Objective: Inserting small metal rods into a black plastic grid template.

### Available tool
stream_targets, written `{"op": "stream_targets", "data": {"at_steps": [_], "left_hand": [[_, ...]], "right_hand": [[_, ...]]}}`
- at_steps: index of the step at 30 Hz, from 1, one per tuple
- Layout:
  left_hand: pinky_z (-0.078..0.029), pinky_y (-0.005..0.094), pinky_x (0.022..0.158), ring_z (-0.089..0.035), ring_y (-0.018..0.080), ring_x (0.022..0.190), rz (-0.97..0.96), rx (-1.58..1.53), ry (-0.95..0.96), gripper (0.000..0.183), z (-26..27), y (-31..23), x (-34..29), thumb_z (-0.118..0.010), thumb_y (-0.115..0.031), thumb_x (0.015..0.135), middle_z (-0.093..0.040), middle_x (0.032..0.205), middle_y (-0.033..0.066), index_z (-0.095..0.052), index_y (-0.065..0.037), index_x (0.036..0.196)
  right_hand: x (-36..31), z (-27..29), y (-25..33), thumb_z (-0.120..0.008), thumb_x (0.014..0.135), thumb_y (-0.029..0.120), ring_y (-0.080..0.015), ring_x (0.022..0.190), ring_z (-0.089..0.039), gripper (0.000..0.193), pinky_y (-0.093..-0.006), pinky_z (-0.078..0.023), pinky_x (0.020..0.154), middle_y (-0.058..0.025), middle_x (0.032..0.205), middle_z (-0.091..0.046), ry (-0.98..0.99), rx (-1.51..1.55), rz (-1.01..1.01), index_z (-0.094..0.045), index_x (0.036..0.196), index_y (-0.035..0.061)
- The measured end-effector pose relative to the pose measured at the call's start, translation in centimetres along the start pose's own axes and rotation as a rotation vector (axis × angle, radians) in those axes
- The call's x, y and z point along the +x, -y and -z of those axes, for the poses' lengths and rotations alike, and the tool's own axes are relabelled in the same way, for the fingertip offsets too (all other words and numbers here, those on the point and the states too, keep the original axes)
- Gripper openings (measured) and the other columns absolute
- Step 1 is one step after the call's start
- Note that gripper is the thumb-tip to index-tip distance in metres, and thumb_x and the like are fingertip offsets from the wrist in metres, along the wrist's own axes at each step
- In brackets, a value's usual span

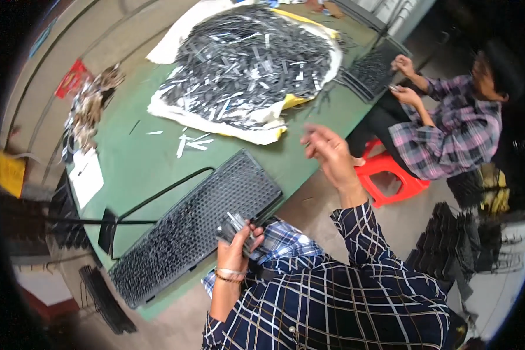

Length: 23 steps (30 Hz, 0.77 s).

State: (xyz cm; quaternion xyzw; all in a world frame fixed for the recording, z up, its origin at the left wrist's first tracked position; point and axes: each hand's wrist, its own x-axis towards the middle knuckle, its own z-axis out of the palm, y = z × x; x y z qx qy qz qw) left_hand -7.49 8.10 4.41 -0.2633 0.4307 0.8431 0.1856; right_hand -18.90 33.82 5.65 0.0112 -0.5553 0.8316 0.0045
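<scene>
My left hand (234, 249) is closed around a bunch of thin grey and silvery strips (234, 223), held over the near edge of a long black rack (195, 219). The rack is full of small holes and lies slantwise on the green table; its lower left part looks more densely filled than its upper right. My right hand (331, 154) is raised to the right of the rack, beyond the table edge. Its fingers are loosely apart and blurred at the tips, with nothing visible in them. A white sack (268, 135) spread open on the table holds a big heap of similar strips (245, 64).
Several loose strips (192, 143) lie in front of the sack. A bent black metal rod frame (163, 195) stands behind the rack. At right, a person (449, 122) works at another black rack (370, 70), near a red stool (391, 175). Black stacked parts (443, 239) stand on the floor.
</scene>
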Motion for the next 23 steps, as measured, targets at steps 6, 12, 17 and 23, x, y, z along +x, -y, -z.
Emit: {"op": "stream_targets", "data": {"at_steps": [6, 12, 17, 23], "left_hand": [[-0.057, 0.0326, 0.067, -0.063, 0.0216, 0.078, 0.045, 0.069, -0.004, 0.016, -0.7, 0.3, 0.4, -0.059, -0.007, 0.084, -0.059, 0.086, 0.0082, -0.055, 0.0, 0.098], [-0.056, 0.0332, 0.067, -0.063, 0.0226, 0.08, 0.083, 0.127, -0.002, 0.02, -1.5, 0.6, 0.5, -0.06, -0.009, 0.083, -0.06, 0.087, 0.0094, -0.054, -0.001, 0.101], [-0.056, 0.0329, 0.068, -0.062, 0.0216, 0.079, 0.063, 0.156, 0.045, 0.024, -1.9, 0.5, 0.7, -0.06, -0.01, 0.084, -0.061, 0.091, 0.009, -0.054, -0.002, 0.105], [-0.055, 0.0306, 0.067, -0.061, 0.0195, 0.082, 0.027, 0.221, 0.096, 0.035, -2.2, -0.1, 0.7, -0.062, -0.013, 0.082, -0.06, 0.096, 0.0071, -0.05, -0.008, 0.115]], "right_hand": [[-1.8, 1.7, 1.7, -0.057, 0.087, 0.011, -0.0123, 0.079, -0.06, 0.033, -0.0246, -0.048, 0.072, -0.0101, 0.102, -0.063, 0.48, -0.219, -0.288, -0.055, 0.118, 0.0006], [0.2, 3.1, 2.8, -0.059, 0.085, 0.017, -0.0175, 0.08, -0.061, 0.037, -0.028, -0.051, 0.069, -0.0116, 0.099, -0.062, 0.198, -0.077, 0.106, -0.052, 0.117, -0.001], [-3.7, -3.1, -2.5, -0.064, 0.084, 0.011, -0.0116, 0.087, -0.059, 0.029, -0.0257, -0.048, 0.078, -0.0074, 0.096, -0.065, 0.508, -0.27, -0.196, -0.06, 0.109, -0.0027], [-5.5, -5.4, -6.3, -0.07, 0.08, 0.02, -0.0113, 0.081, -0.06, 0.034, -0.0264, -0.048, 0.075, -0.01, 0.09, -0.067, 0.457, -0.227, -0.268, -0.063, 0.103, -0.0043]]}}
